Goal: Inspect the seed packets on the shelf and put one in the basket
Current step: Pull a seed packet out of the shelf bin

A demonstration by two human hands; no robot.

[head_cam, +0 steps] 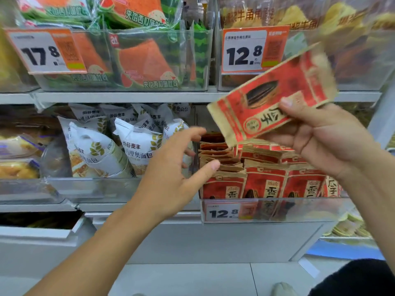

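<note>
My right hand (329,142) grips a red and tan sunflower seed packet (271,97), lifted above the shelf and tilted up to the right, its upper end blurred. Below it, several more seed packets (265,180) stand in rows inside a clear bin (277,208) with a 12.8 price tag. My left hand (175,174) hovers at the bin's left end with fingers spread and loosely bent, holding nothing, thumb near the front packets. No basket is in view.
White bread bags (132,144) fill the bin to the left of the seeds. The upper shelf holds watermelon toast packs (145,60) and croissant bags (342,20) behind price tags. A grey shelf base and tiled floor (192,278) lie below.
</note>
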